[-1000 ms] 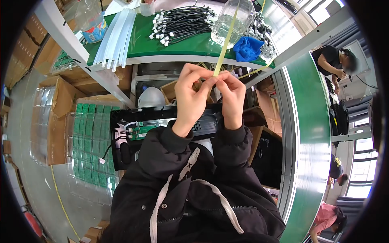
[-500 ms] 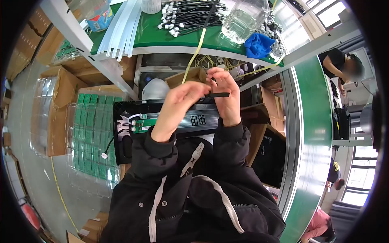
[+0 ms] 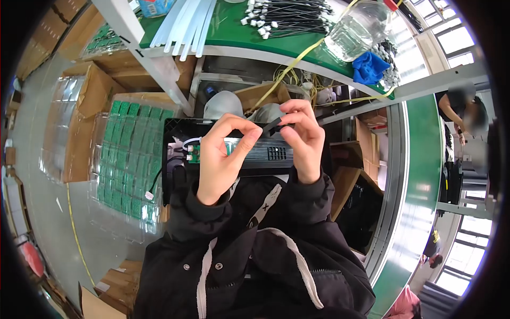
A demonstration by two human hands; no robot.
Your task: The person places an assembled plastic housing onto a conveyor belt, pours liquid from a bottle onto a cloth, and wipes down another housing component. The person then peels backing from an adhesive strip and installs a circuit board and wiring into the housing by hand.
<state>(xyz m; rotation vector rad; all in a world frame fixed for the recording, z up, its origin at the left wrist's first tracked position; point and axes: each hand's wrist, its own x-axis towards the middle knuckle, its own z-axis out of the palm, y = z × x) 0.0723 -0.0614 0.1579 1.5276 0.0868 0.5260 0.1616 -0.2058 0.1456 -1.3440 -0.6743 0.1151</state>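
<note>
My right hand (image 3: 305, 142) holds a short black strip (image 3: 273, 126) between thumb and fingers, the strip tilted toward my other hand. My left hand (image 3: 226, 157) is closed in a pinch, thumb against index fingertip, a small gap from the strip. Anything between those fingertips is too small to make out. Below both hands, a long black housing (image 3: 249, 169) lies across my lap, partly covered by the left hand and wrist. It has a ridged panel with a square grid of openings (image 3: 277, 153) and a green circuit board (image 3: 194, 153) at its left end.
Clear trays of green circuit boards (image 3: 125, 159) stand on the left. On the green bench (image 3: 239, 37) ahead are pale tubes (image 3: 186, 24), black cables with white connectors (image 3: 289, 18), a clear jug (image 3: 353, 37) and a blue cloth (image 3: 370, 68). An open carton (image 3: 348, 199) stands at right.
My hands have drawn apart, the left fingertips coming away from the strip. The strip has turned from level to tilted in my right hand. The whole view has shifted a little.
</note>
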